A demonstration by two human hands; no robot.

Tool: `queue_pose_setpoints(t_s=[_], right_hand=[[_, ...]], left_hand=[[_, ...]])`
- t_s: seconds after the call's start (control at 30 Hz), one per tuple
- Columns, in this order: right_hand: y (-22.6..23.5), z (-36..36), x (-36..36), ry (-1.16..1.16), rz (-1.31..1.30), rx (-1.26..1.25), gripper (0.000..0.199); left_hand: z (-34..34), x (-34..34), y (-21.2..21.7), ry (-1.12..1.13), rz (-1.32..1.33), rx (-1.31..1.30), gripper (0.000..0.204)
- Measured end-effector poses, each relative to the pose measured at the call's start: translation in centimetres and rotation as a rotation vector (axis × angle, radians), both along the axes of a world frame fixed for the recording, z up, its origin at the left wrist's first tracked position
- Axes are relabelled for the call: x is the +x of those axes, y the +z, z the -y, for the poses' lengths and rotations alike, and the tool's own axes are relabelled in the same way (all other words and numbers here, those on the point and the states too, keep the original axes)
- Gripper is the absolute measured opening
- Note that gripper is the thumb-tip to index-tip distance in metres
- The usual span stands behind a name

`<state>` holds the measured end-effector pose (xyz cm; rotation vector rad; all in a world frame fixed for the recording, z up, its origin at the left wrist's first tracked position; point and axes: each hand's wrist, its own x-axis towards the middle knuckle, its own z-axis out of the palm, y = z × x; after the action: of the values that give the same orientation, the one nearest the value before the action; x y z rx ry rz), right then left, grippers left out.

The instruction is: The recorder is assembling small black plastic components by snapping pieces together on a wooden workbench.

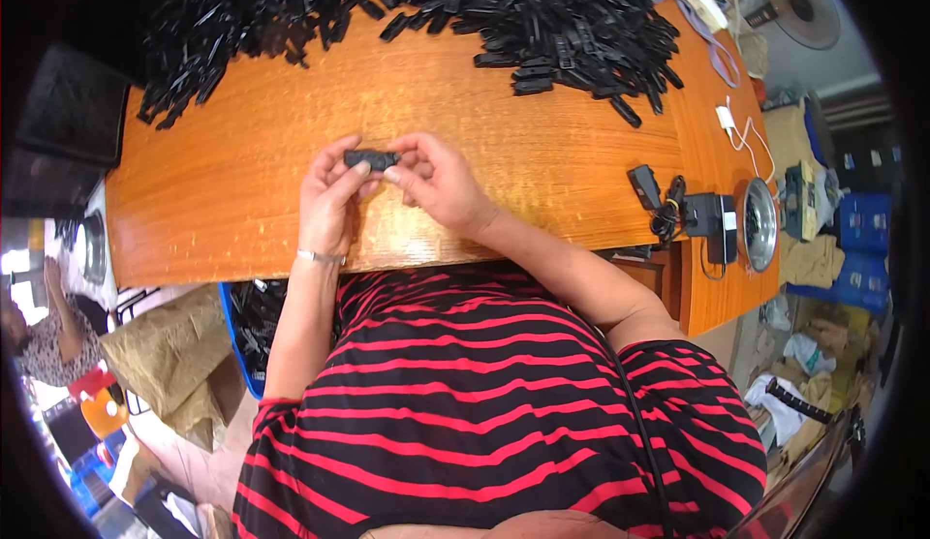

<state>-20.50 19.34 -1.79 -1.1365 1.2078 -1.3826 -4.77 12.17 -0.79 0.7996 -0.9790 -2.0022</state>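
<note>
1. Red-and-black striped fabric shirt (504,394) lies nearest the camera, close to the front edge of the glossy orange-brown wooden tabletop (232,181).
2. Left hand (327,185), with a pale band at its wrist: thumb and fingers clamped on 1 end of a small, oblong black part (373,159).
3. Right hand (436,183): thumb and fingertips pinch the other end. The part sits between the 2 hands, above the tabletop.
4. Beyond lies a broad heap of loose, elongated black pieces (581,26), well apart from the hands.
5. Risk, as I judge it: uneven pressure from the 2 pinches could make the part slip; dropped near the heap, it might get lost among look-alikes.
</note>
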Motion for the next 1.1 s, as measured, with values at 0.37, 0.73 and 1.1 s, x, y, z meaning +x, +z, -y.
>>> queue_pose_setpoints(t_s=[0.37,0.73,1.1], right_hand=[[1.3,-0.5,-3.5,-0.101,-0.429,-0.008,0.013],[1.9,-0.2,-17.0,-0.647,-1.279,0.172,0.032],[1.1,4.6,-12.3,-0.466,-1.285,0.016,0.028]], left_hand=[[-2.4,10.9,1.5,0.040,0.153,-0.049,0.039],[-7.3,28.2,-7.4,0.360,0.633,0.299,0.021],[-7.0,29.4,-20.4,0.704,0.678,0.494,0.024]])
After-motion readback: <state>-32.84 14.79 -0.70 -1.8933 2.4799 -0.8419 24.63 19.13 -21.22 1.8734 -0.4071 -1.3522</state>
